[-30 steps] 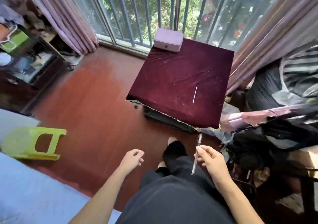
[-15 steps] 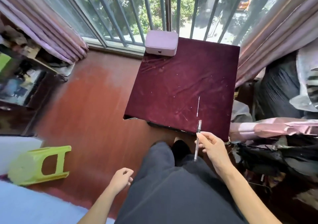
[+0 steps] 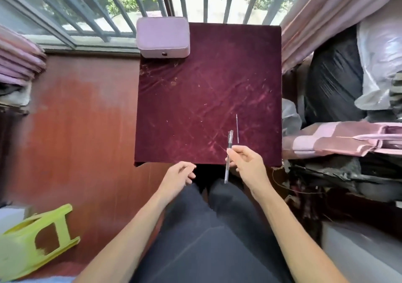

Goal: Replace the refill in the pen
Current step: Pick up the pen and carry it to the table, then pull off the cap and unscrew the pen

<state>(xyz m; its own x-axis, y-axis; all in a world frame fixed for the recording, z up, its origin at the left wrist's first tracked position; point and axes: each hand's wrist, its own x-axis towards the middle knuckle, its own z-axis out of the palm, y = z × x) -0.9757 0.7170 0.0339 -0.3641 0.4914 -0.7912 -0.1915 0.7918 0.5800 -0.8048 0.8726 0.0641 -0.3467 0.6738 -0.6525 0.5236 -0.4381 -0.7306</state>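
Right hand (image 3: pixel 247 163) pinching a clear pen (image 3: pixel 228 155) mid-barrel between thumb and fingertips, pen upright over the near table (image 3: pixel 195 100) edge, thin refill (image 3: pixel 237 128) lying on the cloth just beyond those fingers, left hand (image 3: pixel 179 175) loosely curled, holding nothing, beside the pen

- No legible text, label, brand, number or sign appears on any surface in the head view.
- The pen (image 3: pixel 228 156) bears no marking that can be read.
- The lilac case (image 3: pixel 162 37) shows only a small dark clasp, without lettering.
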